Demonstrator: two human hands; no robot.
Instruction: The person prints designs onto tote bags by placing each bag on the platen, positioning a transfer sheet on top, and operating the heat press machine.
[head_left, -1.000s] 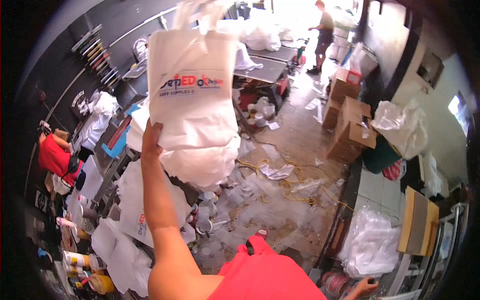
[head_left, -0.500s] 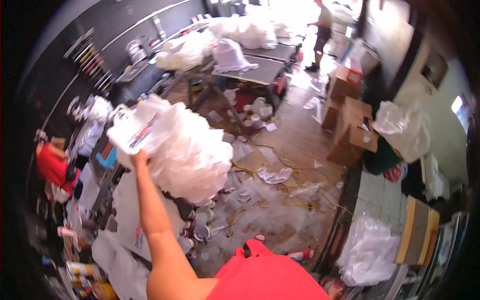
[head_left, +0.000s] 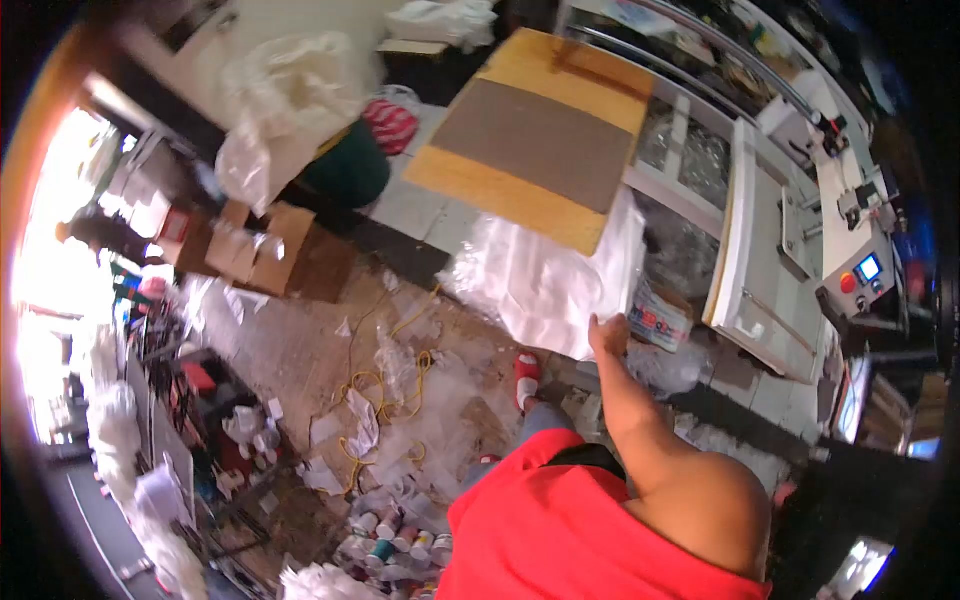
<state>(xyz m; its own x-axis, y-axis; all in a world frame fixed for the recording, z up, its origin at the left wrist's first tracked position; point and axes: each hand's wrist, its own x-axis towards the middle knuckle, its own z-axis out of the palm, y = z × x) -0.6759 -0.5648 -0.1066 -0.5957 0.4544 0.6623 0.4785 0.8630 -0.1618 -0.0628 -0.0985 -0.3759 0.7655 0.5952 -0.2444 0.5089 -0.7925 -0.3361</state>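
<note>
My right hand [head_left: 609,335] reaches forward at the right, fingers curled at the edge of a white plastic bag with red and blue print [head_left: 657,318]. Just left of it is a large bundle of white plastic bags [head_left: 555,280], partly wrapped in clear film. A yellow wooden board with a grey-brown middle strip [head_left: 535,140] covers the top of that bundle. The exact grip of the fingers is hard to see. My left hand is out of the frame.
A white machine with a control panel [head_left: 855,285] stands at the right. Cardboard boxes [head_left: 262,250] and a green bin [head_left: 350,170] are at the left. A yellow cord [head_left: 372,395], plastic scraps and several jars [head_left: 385,550] litter the floor.
The view has swung right, away from the tables. My left hand, which held a printed white plastic bag by a big white pile, has left view. My right arm now reaches to the bundle.
</note>
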